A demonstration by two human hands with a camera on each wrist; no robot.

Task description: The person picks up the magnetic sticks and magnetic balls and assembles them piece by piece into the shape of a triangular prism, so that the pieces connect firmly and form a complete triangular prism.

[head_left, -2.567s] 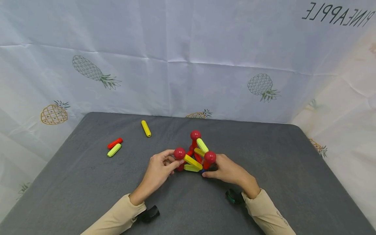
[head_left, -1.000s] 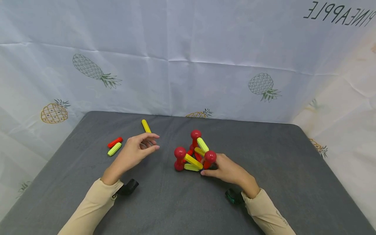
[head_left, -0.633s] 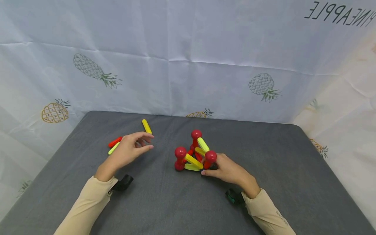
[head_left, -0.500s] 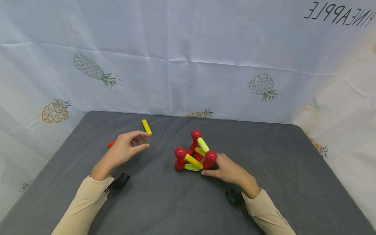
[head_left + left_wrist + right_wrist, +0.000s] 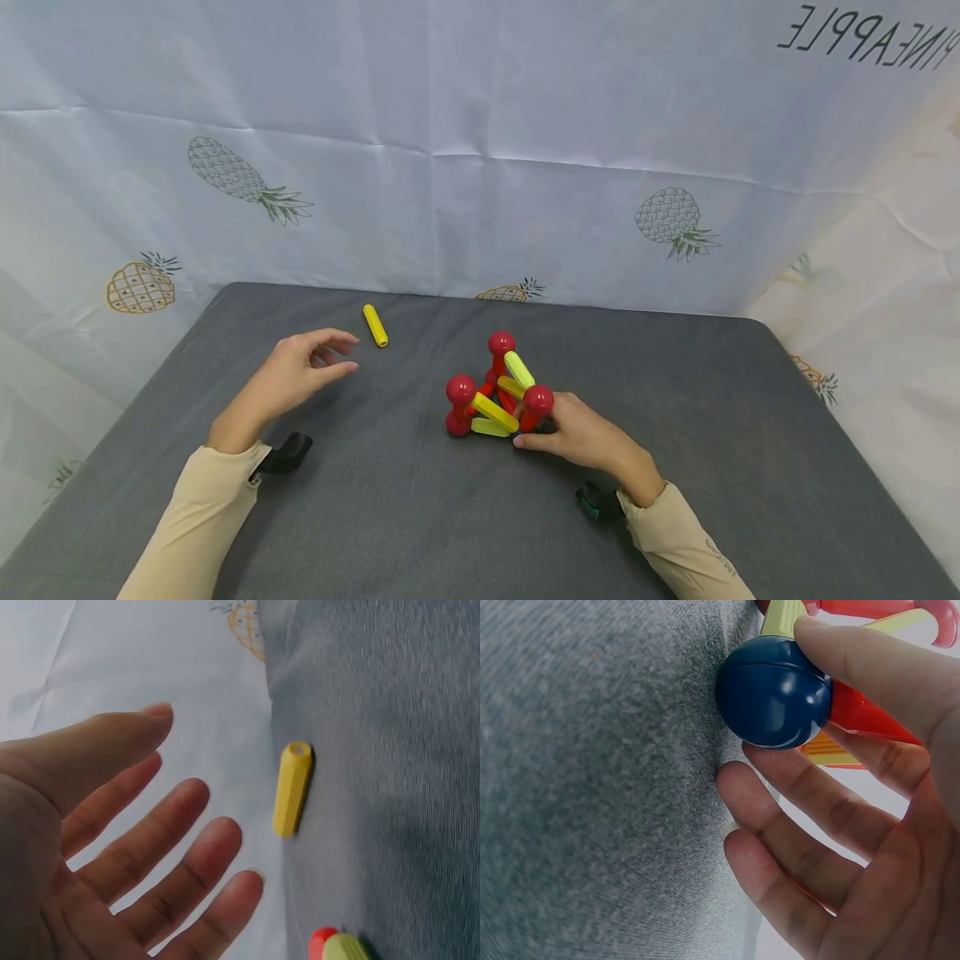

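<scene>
A frame of magnetic balls and rods stands mid-table in the head view, with red balls (image 5: 461,389), a yellow rod (image 5: 495,412) and a light green rod (image 5: 519,370). At its near right corner my right hand (image 5: 581,429) pinches a blue ball (image 5: 772,694) between thumb and index finger; the other fingers are loosely bent beneath. My left hand (image 5: 300,367) hovers empty over the left part of the table, fingers spread and relaxed. Just beyond its fingertips lies a loose yellow rod (image 5: 376,326). Low in the left wrist view, a red rod (image 5: 321,941) and a light green rod (image 5: 345,949) peek in.
A dark grey cloth covers the table (image 5: 390,517). Behind it hangs a pale curtain (image 5: 465,225) printed with pineapples, meeting the table's far edge. Each wrist carries a black camera, such as the left wrist camera (image 5: 288,454).
My left hand has let go of the frame's left side and moved left, now covering the red and light green rods in the head view. My right hand has stayed at the frame.
</scene>
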